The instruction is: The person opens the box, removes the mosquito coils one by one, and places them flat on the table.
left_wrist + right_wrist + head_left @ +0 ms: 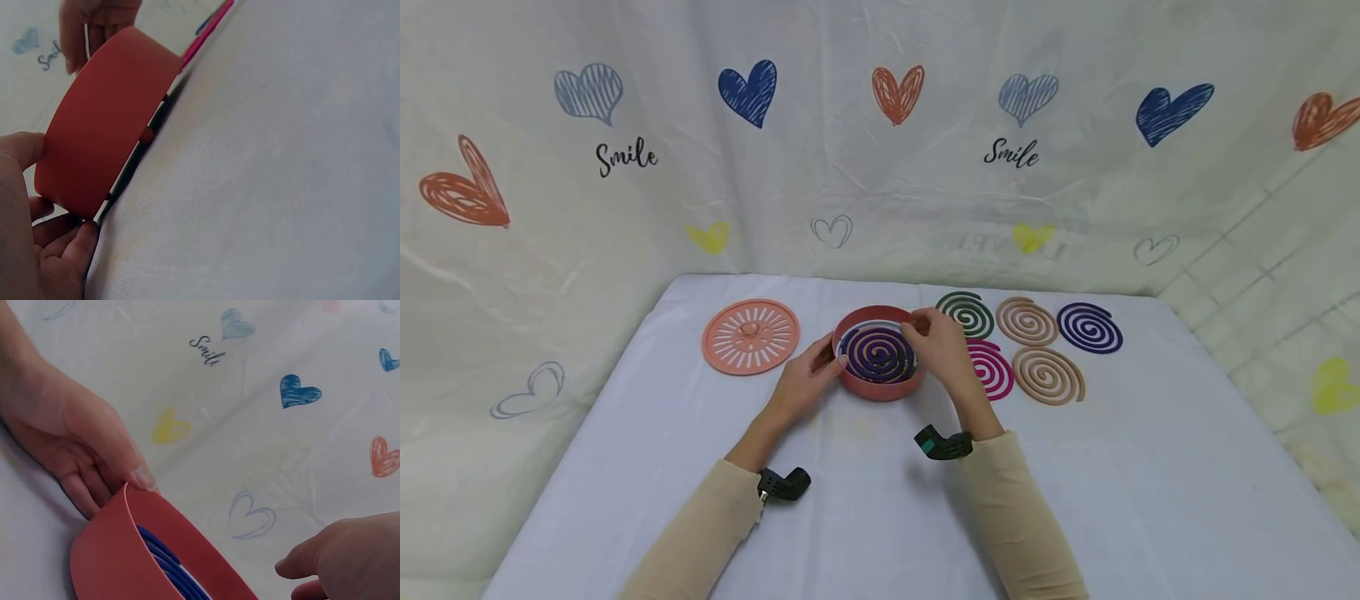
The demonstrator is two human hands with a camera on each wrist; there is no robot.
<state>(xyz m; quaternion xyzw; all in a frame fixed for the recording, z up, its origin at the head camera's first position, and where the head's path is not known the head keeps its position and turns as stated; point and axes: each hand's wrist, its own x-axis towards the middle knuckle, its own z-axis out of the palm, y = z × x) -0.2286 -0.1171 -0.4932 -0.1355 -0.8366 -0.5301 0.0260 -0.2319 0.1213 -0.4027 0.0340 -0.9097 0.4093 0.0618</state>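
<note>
A round reddish mosquito coil holder [882, 392] stands on the table, its open side up. Inside lies a dark blue mosquito coil [880, 354], with tan showing between its turns. My left hand [805, 379] grips the holder's left side, thumb at the rim and fingers low on the wall in the left wrist view. Over the right rim hovers my right hand [942, 343], fingers loosely bent; the right wrist view shows its thumb and a finger apart, with nothing visible between them. The rest of its fingers are cut off there.
A salmon slotted lid [750, 337] lies left of the holder. To the right lie loose coils: a green one [964, 315], a pink one [992, 369], two tan ones [1048, 375] and a dark blue one [1090, 327]. A heart-printed curtain [827, 167] hangs behind.
</note>
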